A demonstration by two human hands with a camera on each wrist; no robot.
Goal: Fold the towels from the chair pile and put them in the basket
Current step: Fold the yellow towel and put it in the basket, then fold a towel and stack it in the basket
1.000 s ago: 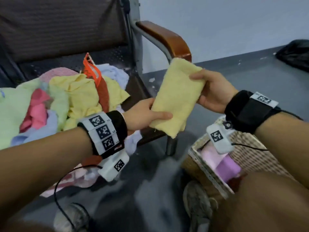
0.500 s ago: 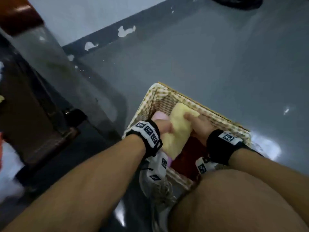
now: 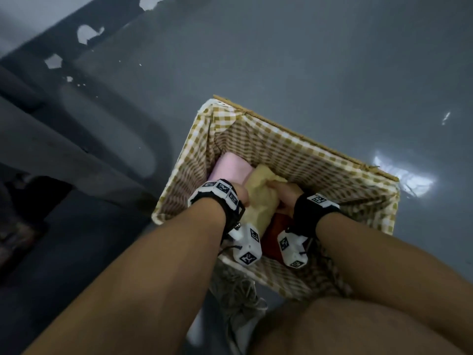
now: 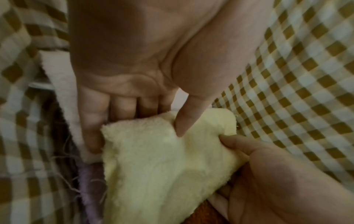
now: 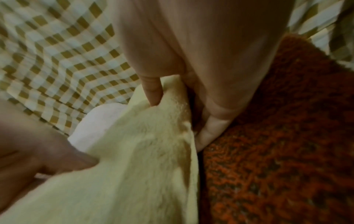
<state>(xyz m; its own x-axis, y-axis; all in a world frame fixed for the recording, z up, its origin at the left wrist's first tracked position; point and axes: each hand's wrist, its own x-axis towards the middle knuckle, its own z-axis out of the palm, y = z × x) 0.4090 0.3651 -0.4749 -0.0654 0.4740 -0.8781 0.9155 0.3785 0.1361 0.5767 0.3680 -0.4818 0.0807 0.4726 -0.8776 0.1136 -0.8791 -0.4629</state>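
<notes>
A folded yellow towel (image 3: 261, 198) sits low inside the gingham-lined basket (image 3: 314, 160), held from both sides. My left hand (image 3: 242, 194) pinches its left edge, thumb on top and fingers beneath, as the left wrist view shows on the yellow towel (image 4: 164, 159). My right hand (image 3: 285, 194) grips the right edge, thumb pressed into the yellow towel (image 5: 145, 151). A folded pink towel (image 3: 231, 167) lies to the left, a red-orange towel (image 5: 277, 136) to the right. The chair pile is out of view.
The basket stands on a grey glossy floor (image 3: 307, 60). The chair's grey metal frame (image 3: 64, 155) runs along the left. My shoe (image 3: 238, 298) and knee (image 3: 358, 329) are right under the basket's near edge.
A second ago I held the folded yellow towel up by the chair armrest. Both hands have carried it down and to the right, and have sunk it deeper between the pink and red towels.
</notes>
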